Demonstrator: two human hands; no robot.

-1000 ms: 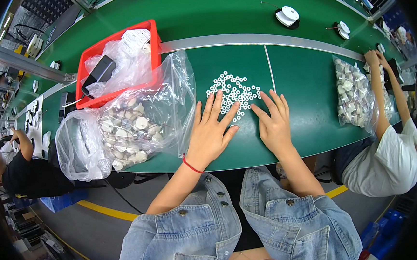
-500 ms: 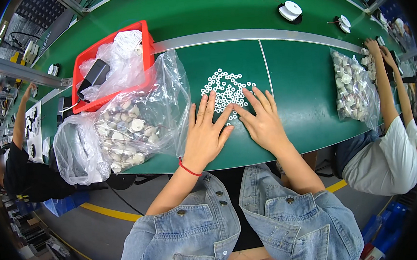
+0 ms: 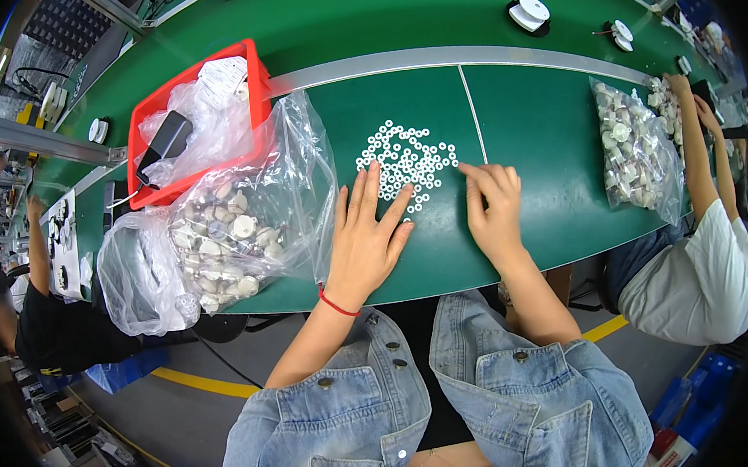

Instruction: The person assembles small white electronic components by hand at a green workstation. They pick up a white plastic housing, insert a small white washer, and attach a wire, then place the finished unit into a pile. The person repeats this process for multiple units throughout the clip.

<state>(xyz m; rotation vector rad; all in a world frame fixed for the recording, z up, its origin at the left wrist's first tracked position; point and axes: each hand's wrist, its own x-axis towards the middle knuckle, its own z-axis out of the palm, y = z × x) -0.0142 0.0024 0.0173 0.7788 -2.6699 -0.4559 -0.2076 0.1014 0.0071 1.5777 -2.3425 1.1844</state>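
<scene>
A loose patch of many small white rings (image 3: 406,164) lies on the green worktop. My left hand (image 3: 363,227) rests flat at the near left of the patch with its fingers spread, the longer fingertips touching its edge. A red cord circles that wrist. At the patch's right side is my right hand (image 3: 496,212), its index finger stretched toward the outermost rings. Its other fingers are loosely bent and the thumb stands apart from the index; I see nothing held in it.
To the left, a clear plastic bag (image 3: 219,244) of white round parts leans against a red bin (image 3: 258,94) holding plastic wrap and a black adapter. Another filled bag (image 3: 628,151) lies right, near a co-worker's arms (image 3: 693,150). White spool-like devices (image 3: 530,12) sit on the green belt beyond the metal rail.
My right hand has moved right, off the near edge of the rings, and its spread fingers have drawn in. My left hand stays nearly still. Devices on the belt have shifted slightly right.
</scene>
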